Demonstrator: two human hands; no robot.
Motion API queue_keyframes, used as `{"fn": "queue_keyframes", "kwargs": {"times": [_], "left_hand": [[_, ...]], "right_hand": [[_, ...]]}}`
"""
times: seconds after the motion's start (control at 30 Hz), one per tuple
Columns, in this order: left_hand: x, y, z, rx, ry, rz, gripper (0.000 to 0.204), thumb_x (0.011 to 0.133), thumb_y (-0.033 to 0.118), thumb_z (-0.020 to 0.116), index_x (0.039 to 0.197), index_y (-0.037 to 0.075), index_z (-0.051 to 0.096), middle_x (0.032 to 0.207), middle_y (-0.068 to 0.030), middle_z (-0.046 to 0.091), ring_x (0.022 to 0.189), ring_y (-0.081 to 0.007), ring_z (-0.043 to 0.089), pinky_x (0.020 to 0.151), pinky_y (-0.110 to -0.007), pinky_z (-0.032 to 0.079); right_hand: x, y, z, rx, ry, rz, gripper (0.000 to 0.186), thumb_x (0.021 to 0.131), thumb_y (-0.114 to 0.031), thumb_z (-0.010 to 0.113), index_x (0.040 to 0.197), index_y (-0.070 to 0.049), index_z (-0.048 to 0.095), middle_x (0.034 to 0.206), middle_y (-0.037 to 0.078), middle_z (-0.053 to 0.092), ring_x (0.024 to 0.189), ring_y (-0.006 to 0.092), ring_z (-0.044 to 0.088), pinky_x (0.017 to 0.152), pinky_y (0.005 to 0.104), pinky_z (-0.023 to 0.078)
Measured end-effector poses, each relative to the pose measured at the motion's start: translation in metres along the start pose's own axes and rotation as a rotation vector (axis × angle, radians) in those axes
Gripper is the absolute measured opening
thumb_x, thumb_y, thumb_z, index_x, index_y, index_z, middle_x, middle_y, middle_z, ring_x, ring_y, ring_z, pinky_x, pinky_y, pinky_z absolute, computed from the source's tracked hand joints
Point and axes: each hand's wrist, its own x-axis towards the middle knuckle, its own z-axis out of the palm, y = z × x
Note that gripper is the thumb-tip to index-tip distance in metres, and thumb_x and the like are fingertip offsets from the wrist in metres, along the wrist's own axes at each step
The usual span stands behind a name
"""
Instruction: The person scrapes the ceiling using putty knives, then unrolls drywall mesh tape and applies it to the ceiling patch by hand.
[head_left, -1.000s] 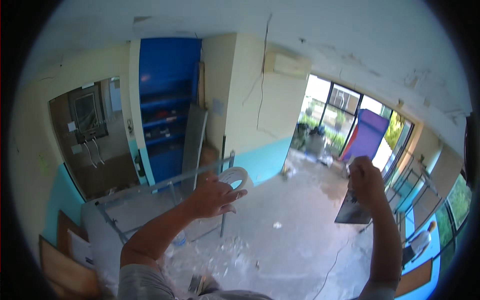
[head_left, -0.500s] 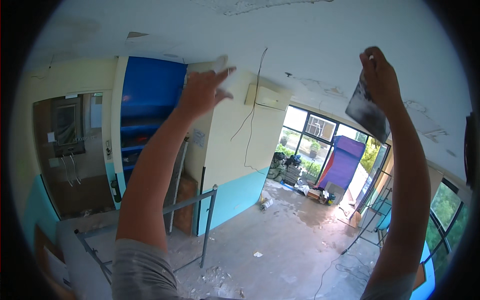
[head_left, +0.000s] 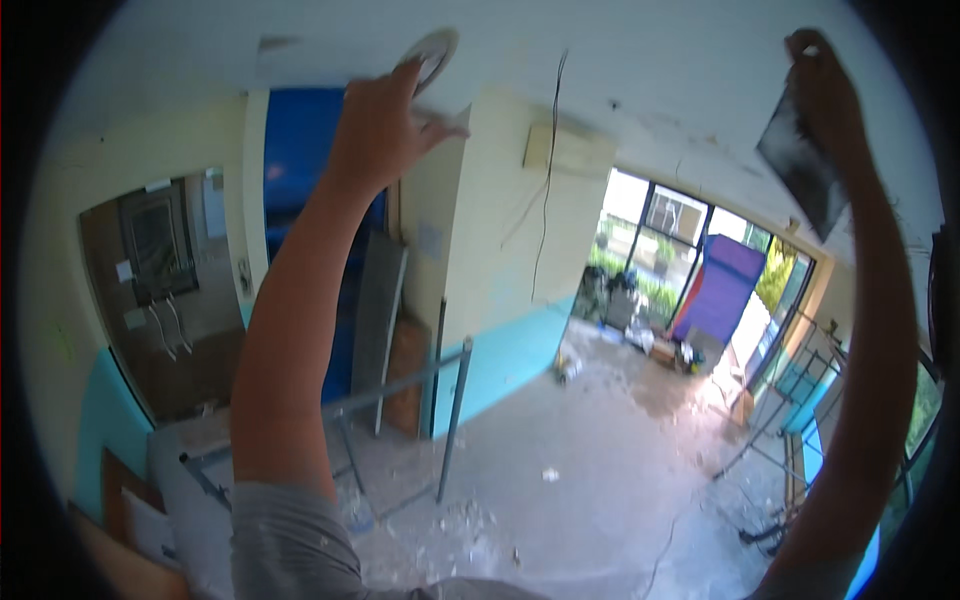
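Both my arms reach up towards the white ceiling (head_left: 640, 40). My left hand (head_left: 378, 135) is raised at upper left, thumb stretched out to the right. At its fingertips is a pale round ring that looks like a roll of tape (head_left: 436, 58), held up close to the ceiling. My right hand (head_left: 828, 95) is raised at upper right, its fingers closed around a plastering trowel (head_left: 795, 160). The trowel's flat grey rectangular blade is smeared and hangs tilted below the hand; its handle is hidden by my fingers.
Loose wires (head_left: 548, 180) hang from the ceiling before a wall air conditioner (head_left: 570, 150). A grey metal scaffold frame (head_left: 455, 420) stands below me. Debris (head_left: 465, 530) litters the floor. Further off are a purple panel (head_left: 722, 285), piled items and another metal frame (head_left: 790, 385) at right.
The view has shifted, so the room appears further right. My left hand and the round ring have risen; my right hand with the trowel has moved up and to the right.
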Motion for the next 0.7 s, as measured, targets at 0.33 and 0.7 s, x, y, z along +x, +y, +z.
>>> {"fn": "queue_keyframes", "kwargs": {"times": [0.33,0.7], "left_hand": [[0.127,-0.009,-0.157,0.6,-0.105,0.069,0.067,0.076,0.053,0.075,0.122,0.006,0.06,0.105,-0.0146,0.066,0.105,-0.0308,0.06,0.093,-0.048,0.043],[0.232,0.027,-0.292,0.876,-0.282,0.415,0.052,0.088,0.042,0.067,0.123,0.004,0.06,0.115,-0.016,0.064,0.113,-0.0332,0.057,0.098,-0.042,0.045]], "right_hand": [[0.006,-0.058,-0.017,0.712,0.116,0.435,0.036,0.096,-0.039,0.052,0.111,-0.007,0.056,0.075,0.013,0.062,0.072,0.0249,0.06,0.075,0.0346,0.047],[0.048,-0.106,0.042,1.113,0.401,0.681,0.04,0.095,-0.038,0.055,0.114,-0.003,0.058,0.072,0.006,0.057,0.068,0.0136,0.053,0.07,0.0299,0.045]]}}
